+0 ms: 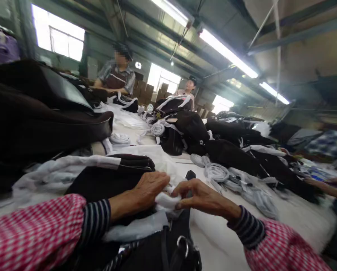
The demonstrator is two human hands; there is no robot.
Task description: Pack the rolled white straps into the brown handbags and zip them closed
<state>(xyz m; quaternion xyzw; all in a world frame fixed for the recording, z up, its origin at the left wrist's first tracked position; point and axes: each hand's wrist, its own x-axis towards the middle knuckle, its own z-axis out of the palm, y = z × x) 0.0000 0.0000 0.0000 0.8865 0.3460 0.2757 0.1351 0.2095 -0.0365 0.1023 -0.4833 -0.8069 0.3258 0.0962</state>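
My left hand (148, 190) and my right hand (202, 197) meet low in the middle of the view, both pinching a small wad of white cloth or paper (167, 201). The fingers of each hand are closed on it. Under and in front of my hands lies a black bag (168, 248) with a metal ring and strap. A second black bag (109, 177) lies just left of my left hand, partly wrapped in white material. Both my forearms wear red-checked sleeve covers over striped cuffs.
A long white table (213, 241) carries several black bags (227, 150) and white bundles (216, 171). A tall stack of dark bags (38, 113) stands at the left. Two people work at the far end; another person's arm (323, 186) reaches in from the right.
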